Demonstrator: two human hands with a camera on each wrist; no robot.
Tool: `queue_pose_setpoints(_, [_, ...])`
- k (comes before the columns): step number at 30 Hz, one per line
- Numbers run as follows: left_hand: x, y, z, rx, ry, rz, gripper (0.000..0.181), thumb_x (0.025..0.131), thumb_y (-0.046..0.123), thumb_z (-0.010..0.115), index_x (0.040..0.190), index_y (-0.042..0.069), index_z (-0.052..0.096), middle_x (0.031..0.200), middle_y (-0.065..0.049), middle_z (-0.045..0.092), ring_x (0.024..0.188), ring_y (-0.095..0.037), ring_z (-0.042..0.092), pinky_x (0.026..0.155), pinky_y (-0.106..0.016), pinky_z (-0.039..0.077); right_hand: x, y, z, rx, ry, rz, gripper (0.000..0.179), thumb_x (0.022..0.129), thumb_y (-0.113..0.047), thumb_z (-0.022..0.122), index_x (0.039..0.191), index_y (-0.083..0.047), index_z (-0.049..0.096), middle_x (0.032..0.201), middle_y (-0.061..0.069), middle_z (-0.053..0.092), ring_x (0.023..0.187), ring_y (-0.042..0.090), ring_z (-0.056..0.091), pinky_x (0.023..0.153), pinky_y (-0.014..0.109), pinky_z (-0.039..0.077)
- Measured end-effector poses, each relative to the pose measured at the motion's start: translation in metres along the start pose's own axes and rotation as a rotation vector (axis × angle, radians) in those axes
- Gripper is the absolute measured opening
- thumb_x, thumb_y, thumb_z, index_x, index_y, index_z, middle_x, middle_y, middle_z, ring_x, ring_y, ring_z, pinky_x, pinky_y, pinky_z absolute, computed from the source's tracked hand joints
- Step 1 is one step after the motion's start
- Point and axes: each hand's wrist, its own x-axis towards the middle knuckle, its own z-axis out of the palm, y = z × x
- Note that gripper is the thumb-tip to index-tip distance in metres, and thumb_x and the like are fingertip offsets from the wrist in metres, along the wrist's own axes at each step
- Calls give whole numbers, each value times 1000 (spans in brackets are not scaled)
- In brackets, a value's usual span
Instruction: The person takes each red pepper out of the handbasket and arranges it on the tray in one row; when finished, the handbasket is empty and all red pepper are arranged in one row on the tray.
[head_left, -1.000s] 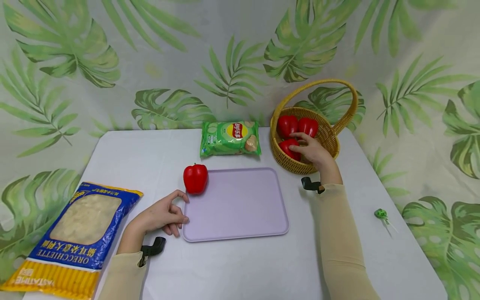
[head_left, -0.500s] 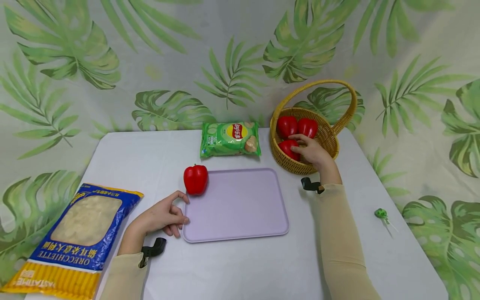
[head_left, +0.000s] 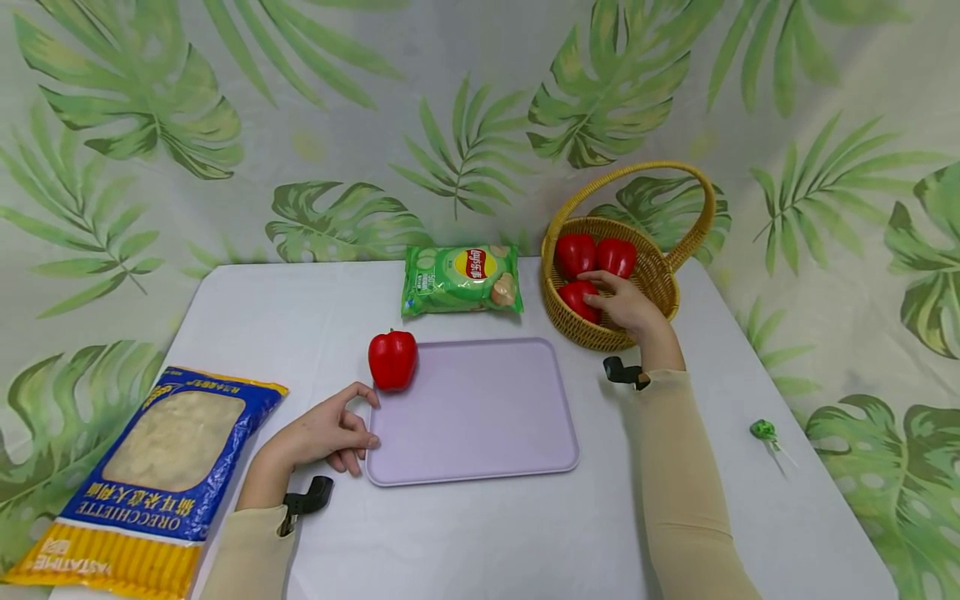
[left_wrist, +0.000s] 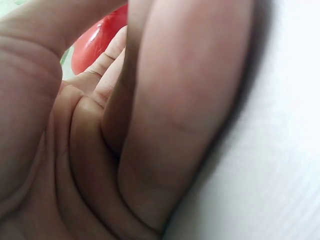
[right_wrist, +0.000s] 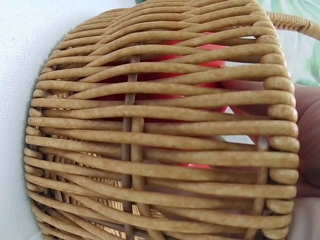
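Note:
My right hand (head_left: 632, 306) reaches over the near rim of a wicker basket (head_left: 595, 340), its thumb and fingers around a red bell pepper (head_left: 576, 302) inside. Two more red bell peppers (head_left: 596, 253) lie behind that one. In the right wrist view the basket's woven side (right_wrist: 160, 135) hides most of the hand and pepper. My left hand (head_left: 324, 431) rests at the left edge of a pale purple tray (head_left: 480, 417), index fingertip and thumb at its rim, fingers loosely bent. Another red bell pepper (head_left: 392, 360) sits on the tray's far left corner.
A green bag of chips (head_left: 462, 280) lies behind the tray, left of the basket. At far left lies a large blue and yellow pasta bag (head_left: 161, 467). A green-wrapped lollipop (head_left: 763, 430) is near the right table edge. The basket's tall handle (head_left: 637, 167) arches over it.
The right hand's fingers have settled slightly lower around the near pepper in the basket. The left hand, tray and other things keep their places.

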Motion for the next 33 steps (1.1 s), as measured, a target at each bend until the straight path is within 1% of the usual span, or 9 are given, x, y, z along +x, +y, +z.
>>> queue_pose_setpoints(7, [1, 1, 1, 2, 3, -5, 55, 97, 20, 78, 137, 11, 42, 76, -6, 71, 60, -25, 75, 54, -31, 60, -1, 0, 0, 5, 17, -11, 53, 109, -15, 58, 160, -13, 44, 171, 20, 30, 160, 44, 18, 128, 67, 25])
queue_pose_setpoints(12, [0, 1, 0, 6, 6, -2, 56, 97, 20, 78, 138, 11, 41, 76, -6, 71, 60, -25, 75, 54, -31, 61, 0, 1, 1, 6, 57, -19, 51, 109, -16, 59, 158, -14, 46, 168, 20, 35, 157, 43, 23, 127, 64, 28])
queue_pose_setpoints(18, [0, 1, 0, 7, 5, -1, 56, 97, 21, 78, 138, 12, 41, 76, -6, 71, 60, -25, 76, 54, -31, 61, -2, 3, 1, 20, 133, -14, 52, 109, -22, 60, 159, -21, 47, 168, 20, 34, 154, 42, 28, 125, 61, 36])
queue_pose_setpoints(22, [0, 0, 0, 9, 2, -3, 56, 97, 21, 78, 138, 12, 41, 76, -6, 71, 60, -25, 75, 54, -30, 60, -5, 3, 3, 63, 184, 1, 53, 108, -25, 62, 159, -26, 48, 170, 18, 33, 149, 42, 36, 119, 57, 46])
queue_pose_setpoints(25, [0, 0, 0, 9, -2, -3, 56, 97, 21, 78, 138, 11, 41, 76, -6, 71, 60, -25, 75, 54, -30, 60, -8, 0, 3, 111, 212, 0, 53, 108, -23, 62, 159, -26, 48, 173, 16, 28, 147, 43, 40, 115, 57, 50])
queue_pose_setpoints(28, [1, 0, 0, 6, -3, -1, 56, 97, 21, 78, 138, 11, 41, 77, -6, 71, 60, -25, 75, 54, -30, 60, -14, -4, 2, 144, 230, -30, 54, 108, -21, 61, 160, -26, 47, 175, 14, 24, 149, 43, 38, 115, 57, 50])
queue_pose_setpoints(30, [1, 0, -1, 5, -2, 0, 56, 97, 21, 78, 138, 11, 41, 77, -6, 71, 60, -25, 75, 54, -30, 60, -17, -7, 1, 169, 238, -59, 54, 108, -20, 61, 160, -25, 46, 175, 12, 24, 149, 43, 40, 113, 58, 51])
queue_pose_setpoints(33, [1, 0, -1, 4, 0, 2, 56, 97, 21, 78, 138, 11, 41, 77, -6, 71, 60, -25, 75, 54, -30, 60, -22, -13, 0, 183, 250, -97, 54, 108, -22, 62, 160, -26, 47, 173, 10, 28, 146, 39, 46, 108, 53, 57])
